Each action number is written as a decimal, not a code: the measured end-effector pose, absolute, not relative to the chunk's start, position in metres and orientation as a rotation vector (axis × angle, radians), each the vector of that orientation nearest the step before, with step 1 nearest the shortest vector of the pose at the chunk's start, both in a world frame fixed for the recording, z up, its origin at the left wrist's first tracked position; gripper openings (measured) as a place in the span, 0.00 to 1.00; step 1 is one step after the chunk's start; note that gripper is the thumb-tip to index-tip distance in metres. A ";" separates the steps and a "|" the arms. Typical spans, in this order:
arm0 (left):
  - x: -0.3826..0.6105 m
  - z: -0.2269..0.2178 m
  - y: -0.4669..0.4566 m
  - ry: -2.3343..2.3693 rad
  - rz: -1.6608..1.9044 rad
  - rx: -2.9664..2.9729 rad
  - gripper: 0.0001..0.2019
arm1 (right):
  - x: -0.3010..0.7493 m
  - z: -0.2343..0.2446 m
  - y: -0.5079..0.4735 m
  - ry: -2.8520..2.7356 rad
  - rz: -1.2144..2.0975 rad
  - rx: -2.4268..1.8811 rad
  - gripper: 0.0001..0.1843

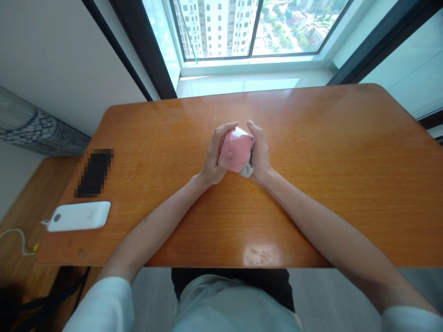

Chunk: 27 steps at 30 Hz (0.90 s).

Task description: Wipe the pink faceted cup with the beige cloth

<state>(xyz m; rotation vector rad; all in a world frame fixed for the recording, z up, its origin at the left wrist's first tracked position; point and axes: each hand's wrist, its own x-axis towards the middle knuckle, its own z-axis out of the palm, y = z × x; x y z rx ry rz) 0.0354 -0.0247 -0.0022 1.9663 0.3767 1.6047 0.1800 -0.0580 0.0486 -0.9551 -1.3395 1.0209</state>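
We see a pale blue-green shirt (235, 309), softly creased, at six o'clock. Its short sleeves match: the left sleeve (107, 306) between seven and eight o'clock, the right sleeve (411, 319) at four. Black legwear (275, 282) borders the shirt near six.

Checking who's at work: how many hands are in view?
2: the left hand holds the pink object from the left; the right hand is at its right, partly hidden.

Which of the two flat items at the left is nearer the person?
The white device with a plug at its left end; the pixelated black item lies farther back.
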 end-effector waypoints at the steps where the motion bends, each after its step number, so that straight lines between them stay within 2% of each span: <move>1: 0.036 -0.003 -0.025 0.383 1.578 1.901 0.35 | 0.181 0.046 -0.061 -1.396 0.963 -0.981 0.35; 5: 0.038 -0.006 -0.027 0.371 1.396 1.665 0.37 | 0.190 0.039 -0.069 -1.823 0.510 -0.991 0.31; 7: 0.038 -0.006 -0.026 0.362 1.358 1.647 0.36 | 0.193 0.040 -0.069 -1.909 0.387 -0.964 0.31; 9: 0.038 -0.006 -0.025 0.346 1.397 1.670 0.38 | 0.195 0.043 -0.067 -1.870 0.493 -0.963 0.30; 14: 0.036 0.000 -0.024 0.333 1.598 1.962 0.45 | 0.186 0.056 -0.057 -1.286 1.152 -0.900 0.32; 19: 0.034 0.005 -0.026 0.343 1.653 2.111 0.33 | 0.177 0.059 -0.057 -1.112 1.256 -0.852 0.41; 22: 0.033 0.002 -0.027 0.352 1.641 1.977 0.32 | 0.179 0.051 -0.065 -1.368 1.004 -0.951 0.40; 27: 0.033 -0.004 -0.027 0.346 1.509 1.806 0.34 | 0.191 0.037 -0.069 -1.938 0.307 -0.988 0.38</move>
